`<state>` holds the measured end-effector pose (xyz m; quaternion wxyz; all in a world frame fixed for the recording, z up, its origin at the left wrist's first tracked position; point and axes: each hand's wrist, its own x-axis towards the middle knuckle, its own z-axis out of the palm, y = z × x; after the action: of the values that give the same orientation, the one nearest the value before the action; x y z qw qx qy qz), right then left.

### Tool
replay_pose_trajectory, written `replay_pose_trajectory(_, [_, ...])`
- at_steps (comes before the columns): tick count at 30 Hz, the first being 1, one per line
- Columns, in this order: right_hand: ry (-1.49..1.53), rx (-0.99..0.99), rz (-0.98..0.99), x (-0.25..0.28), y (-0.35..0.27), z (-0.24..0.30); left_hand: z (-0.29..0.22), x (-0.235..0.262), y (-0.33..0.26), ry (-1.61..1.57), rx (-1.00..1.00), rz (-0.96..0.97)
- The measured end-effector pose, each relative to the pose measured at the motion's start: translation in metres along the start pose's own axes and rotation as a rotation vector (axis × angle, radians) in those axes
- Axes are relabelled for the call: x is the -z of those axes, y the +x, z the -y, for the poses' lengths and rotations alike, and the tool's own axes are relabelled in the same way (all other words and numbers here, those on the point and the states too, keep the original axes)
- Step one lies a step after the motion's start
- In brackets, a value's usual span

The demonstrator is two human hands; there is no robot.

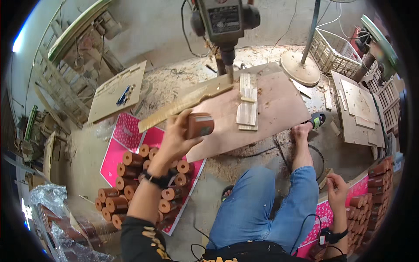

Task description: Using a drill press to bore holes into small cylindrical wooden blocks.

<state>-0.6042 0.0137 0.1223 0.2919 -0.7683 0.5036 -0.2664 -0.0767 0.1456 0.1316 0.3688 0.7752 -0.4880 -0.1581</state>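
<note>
My left hand [177, 135] is wrapped around a brown cylindrical block [200, 125], raised above the left end of a large brown board [279, 98]. Its flat end faces right and carries a pale mark. Below my left forearm, several similar brown cylinders with round centre holes [117, 204] lie on a pink patterned sheet [126, 130]. My right hand [338, 192] is at the lower right with fingers loosely curled and nothing visible in it. Close to it are more stacked brown cylinders [358, 214]. A drill press head [224, 26] stands over the board's far edge.
A long wooden strip [183, 106] and short pale wood pieces [248, 100] lie on the board. Shavings litter the floor behind it. A round stand base [300, 68] and a plastic crate [334, 50] stand at the back right. Clear plastic wrap [48, 194] is at the left.
</note>
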Motion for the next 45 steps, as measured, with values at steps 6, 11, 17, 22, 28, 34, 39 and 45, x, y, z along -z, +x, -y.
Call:
replay_pose_trajectory(6, [0.011,-0.160,-0.098,0.011,-0.015,-0.026,0.018,-0.068,0.101,0.089,-0.175,0.044])
replay_pose_trajectory(11, [-0.002,-0.138,-0.113,0.009,-0.010,-0.040,0.036,-0.100,0.091,-0.485,0.127,-0.055])
replay_pose_trajectory(17, [-0.016,-0.103,-0.010,-0.007,0.013,-0.033,0.030,-0.137,0.096,-0.531,0.144,-0.127])
replay_pose_trajectory(22, [-0.025,-0.210,0.080,-0.020,0.016,-0.046,0.020,-0.138,0.124,-0.519,0.116,-0.081])
replay_pose_trajectory(28, [-0.352,-0.062,0.227,-0.044,0.005,-0.060,0.011,-0.148,0.128,-0.637,0.141,-0.062])
replay_pose_trajectory(34, [-0.440,-0.056,0.252,-0.048,0.008,-0.053,-0.016,-0.173,0.120,-0.426,0.165,-0.263])
replay_pose_trajectory(39, [-0.460,-0.064,0.254,-0.049,0.009,-0.048,-0.017,-0.181,0.124,-0.336,0.156,-0.313])
replay_pose_trajectory(45, [-0.478,-0.065,0.277,-0.044,0.016,-0.051,0.053,-0.141,0.124,-0.769,0.183,-0.042])
